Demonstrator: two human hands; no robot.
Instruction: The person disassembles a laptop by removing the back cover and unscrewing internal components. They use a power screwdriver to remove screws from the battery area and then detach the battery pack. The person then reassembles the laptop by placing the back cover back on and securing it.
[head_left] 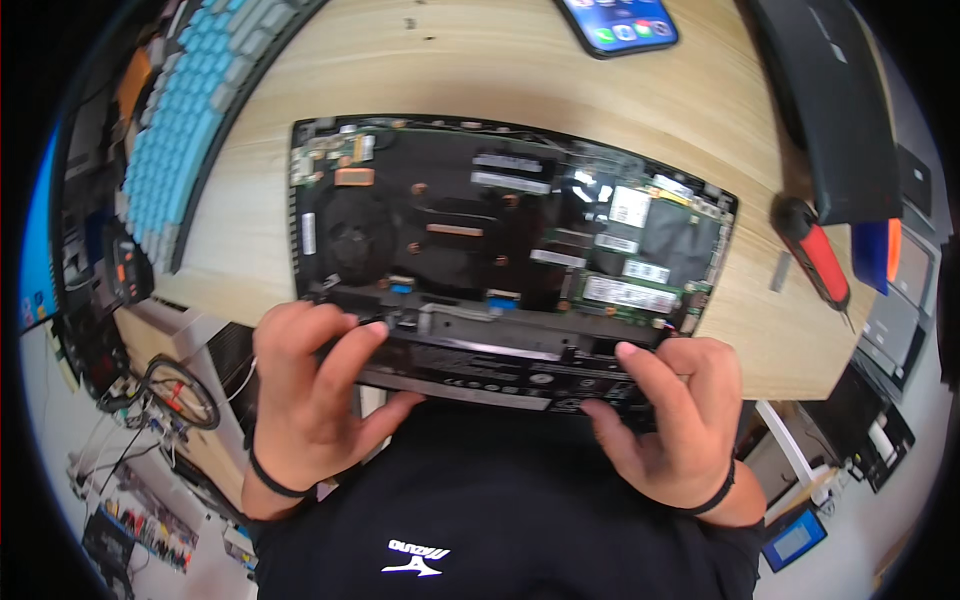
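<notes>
An opened laptop (400,215) lies on the wooden table with its circuit boards, fan and labels exposed. Along its near side is a long black battery (480,375) with printed labels, close against my dark shirt. My left hand (320,375) grips the battery's left end, index finger on the far edge and thumb at the near edge. At the other end, my right hand (680,420) holds it the same way, index finger on top and thumb near the front. Whether the battery is fully apart from the laptop's frame I cannot tell.
A red and black screwdriver (818,258) lies right of the laptop, beside a large dark panel (840,130) and a blue and orange object (875,255). At the far side is a phone (625,25). A teal keyboard (185,130) stands at the left. The table edge (800,398) runs near my right hand.
</notes>
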